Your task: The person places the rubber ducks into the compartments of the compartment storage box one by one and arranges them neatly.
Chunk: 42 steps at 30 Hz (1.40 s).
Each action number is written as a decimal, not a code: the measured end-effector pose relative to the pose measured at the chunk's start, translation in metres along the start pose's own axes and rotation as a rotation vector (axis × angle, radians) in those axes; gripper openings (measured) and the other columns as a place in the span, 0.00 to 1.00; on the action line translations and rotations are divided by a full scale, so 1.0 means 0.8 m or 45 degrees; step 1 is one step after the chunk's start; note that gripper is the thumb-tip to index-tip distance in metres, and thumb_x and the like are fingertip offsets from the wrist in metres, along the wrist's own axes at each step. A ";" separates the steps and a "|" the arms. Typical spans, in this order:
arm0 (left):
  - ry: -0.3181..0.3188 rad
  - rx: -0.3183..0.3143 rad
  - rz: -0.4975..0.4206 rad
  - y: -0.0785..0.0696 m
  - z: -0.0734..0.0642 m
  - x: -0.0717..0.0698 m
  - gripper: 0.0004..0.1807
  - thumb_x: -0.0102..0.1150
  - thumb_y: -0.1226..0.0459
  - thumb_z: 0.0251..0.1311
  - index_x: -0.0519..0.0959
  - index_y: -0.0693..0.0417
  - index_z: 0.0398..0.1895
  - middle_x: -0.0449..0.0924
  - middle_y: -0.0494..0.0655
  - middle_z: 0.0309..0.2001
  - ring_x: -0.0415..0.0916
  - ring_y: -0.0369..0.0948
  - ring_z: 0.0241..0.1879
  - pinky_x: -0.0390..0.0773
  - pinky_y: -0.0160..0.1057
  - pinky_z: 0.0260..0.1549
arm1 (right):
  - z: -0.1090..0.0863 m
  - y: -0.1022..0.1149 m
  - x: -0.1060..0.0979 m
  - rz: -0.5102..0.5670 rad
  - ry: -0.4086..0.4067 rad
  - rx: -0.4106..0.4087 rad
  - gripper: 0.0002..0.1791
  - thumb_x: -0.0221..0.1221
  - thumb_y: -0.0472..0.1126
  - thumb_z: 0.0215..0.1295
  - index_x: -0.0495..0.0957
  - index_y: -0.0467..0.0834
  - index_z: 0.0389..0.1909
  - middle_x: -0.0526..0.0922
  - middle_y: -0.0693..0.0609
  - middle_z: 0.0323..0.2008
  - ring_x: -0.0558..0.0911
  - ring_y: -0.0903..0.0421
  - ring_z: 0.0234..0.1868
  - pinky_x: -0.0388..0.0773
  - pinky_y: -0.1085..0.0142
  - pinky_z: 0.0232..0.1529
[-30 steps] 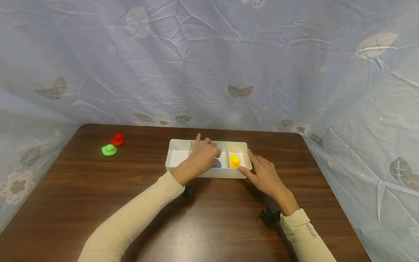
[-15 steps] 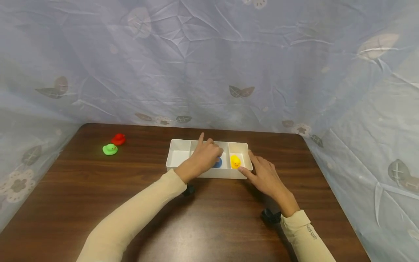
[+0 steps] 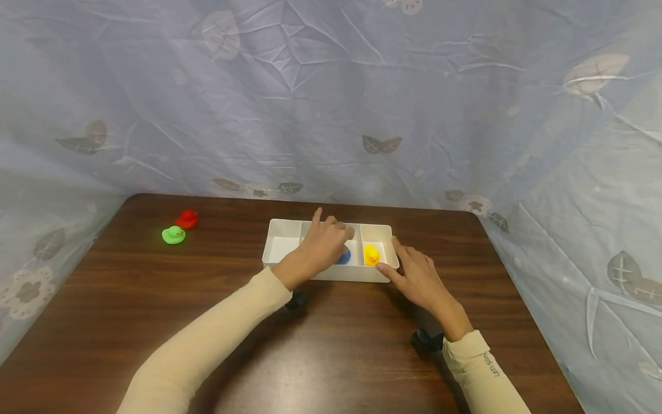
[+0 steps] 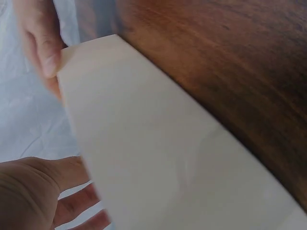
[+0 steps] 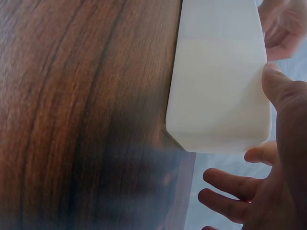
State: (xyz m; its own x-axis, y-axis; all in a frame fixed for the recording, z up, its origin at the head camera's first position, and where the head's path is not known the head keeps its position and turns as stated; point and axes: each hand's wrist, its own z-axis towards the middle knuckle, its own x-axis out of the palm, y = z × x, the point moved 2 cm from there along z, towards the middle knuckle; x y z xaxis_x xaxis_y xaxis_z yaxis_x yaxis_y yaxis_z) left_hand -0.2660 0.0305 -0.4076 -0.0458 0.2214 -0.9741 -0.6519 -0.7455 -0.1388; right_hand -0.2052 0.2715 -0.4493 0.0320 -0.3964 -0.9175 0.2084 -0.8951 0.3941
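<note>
A white tray (image 3: 331, 275) with three compartments stands on the table. My left hand (image 3: 320, 247) reaches into its middle compartment, with one finger sticking up and the others bent down around a blue toy (image 3: 343, 257), which is mostly hidden under them. In the left wrist view the tips of the left hand (image 4: 33, 191) vanish behind the tray wall. My right hand (image 3: 419, 279) holds the tray's right end, thumb on the front rim and forefinger at the side. A yellow rubber duck (image 3: 371, 255) sits in the right compartment.
A red rubber duck (image 3: 187, 219) and a green rubber duck (image 3: 173, 234) stand close together on the far left of the brown table (image 3: 248, 356). A patterned grey-blue cloth (image 3: 331, 115) hangs behind and beside the table.
My left hand has shifted very slightly right inside the middle compartment, and more of the blue toy shows. The right hand and the tray stay where they were.
</note>
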 end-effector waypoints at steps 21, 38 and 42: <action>-0.072 -0.118 -0.027 0.045 -0.033 -0.034 0.20 0.70 0.58 0.70 0.83 0.49 0.62 0.85 0.49 0.62 0.79 0.54 0.65 0.65 0.67 0.77 | 0.000 0.002 0.001 -0.008 -0.006 0.000 0.50 0.53 0.68 0.78 0.52 0.39 0.85 0.71 0.31 0.76 0.71 0.32 0.77 0.60 0.28 0.75; -0.093 -0.242 -0.057 0.103 -0.067 -0.046 0.20 0.70 0.59 0.70 0.83 0.52 0.62 0.85 0.51 0.62 0.78 0.57 0.66 0.68 0.65 0.74 | -0.002 0.002 0.001 -0.005 -0.009 0.008 0.50 0.53 0.68 0.78 0.53 0.38 0.85 0.71 0.30 0.75 0.71 0.30 0.76 0.61 0.26 0.73; -0.078 -0.284 -0.055 0.112 -0.073 -0.047 0.21 0.70 0.59 0.70 0.82 0.53 0.63 0.85 0.51 0.62 0.77 0.58 0.67 0.67 0.66 0.75 | -0.001 0.003 0.001 -0.013 -0.013 0.004 0.50 0.53 0.68 0.78 0.53 0.38 0.85 0.71 0.30 0.75 0.71 0.30 0.76 0.62 0.27 0.73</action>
State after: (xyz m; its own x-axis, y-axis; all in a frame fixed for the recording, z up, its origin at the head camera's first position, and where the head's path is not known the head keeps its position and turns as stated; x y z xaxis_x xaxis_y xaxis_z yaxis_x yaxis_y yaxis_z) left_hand -0.2785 -0.0818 -0.3941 -0.0715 0.2887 -0.9548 -0.4714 -0.8533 -0.2227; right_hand -0.2039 0.2692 -0.4489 0.0198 -0.3893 -0.9209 0.2058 -0.8998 0.3848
